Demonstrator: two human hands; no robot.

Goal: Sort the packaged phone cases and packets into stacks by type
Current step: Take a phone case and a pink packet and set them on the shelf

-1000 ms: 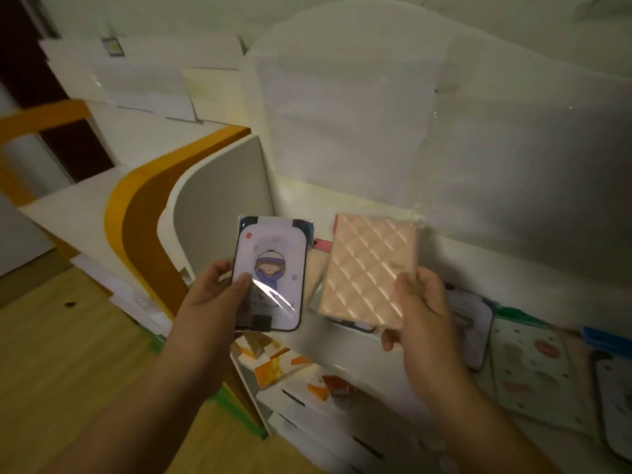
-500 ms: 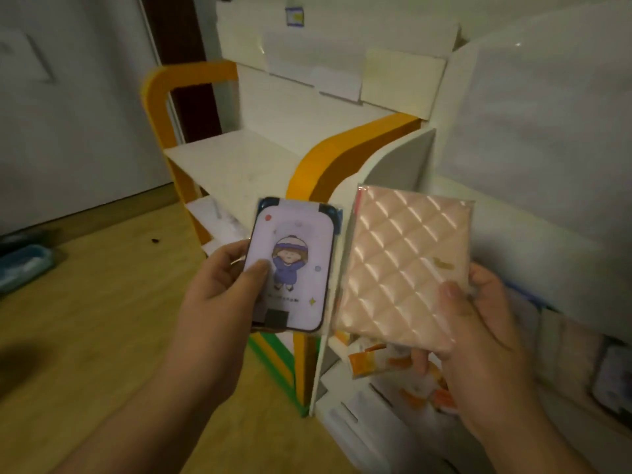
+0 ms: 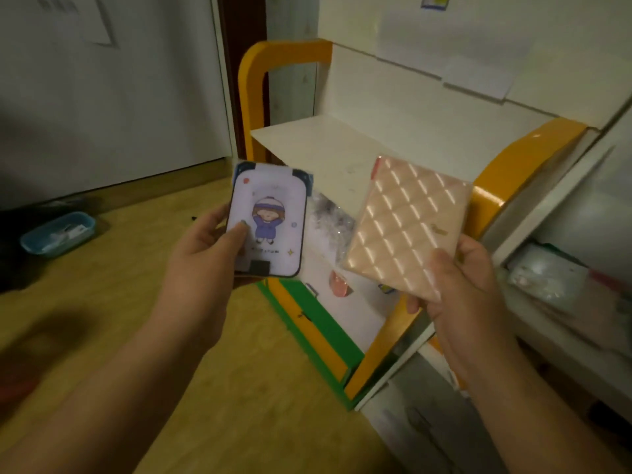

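My left hand (image 3: 201, 254) grips a packaged cartoon phone case (image 3: 270, 220), pale lilac with a small figure in a purple coat, held upright by its lower left edge. My right hand (image 3: 458, 285) holds a pink quilted case (image 3: 407, 224) in clear wrap by its lower right corner, tilted to the right. Both cases hang in the air in front of me, a hand's width apart, above the low white shelf (image 3: 328, 145). More wrapped packets (image 3: 547, 275) lie on the shelf at the far right, partly blurred.
An orange-edged white shelf unit (image 3: 496, 186) stands ahead, with a green and orange base (image 3: 307, 330) below. A blue tray (image 3: 58, 234) sits on the wooden floor (image 3: 113, 302) at the left near the white wall. Clear wrapping (image 3: 328, 217) shows between the cases.
The view has swung left, away from the packets on the right shelf toward the orange shelf unit and floor. Both hands kept their cases, which now sit slightly further apart.
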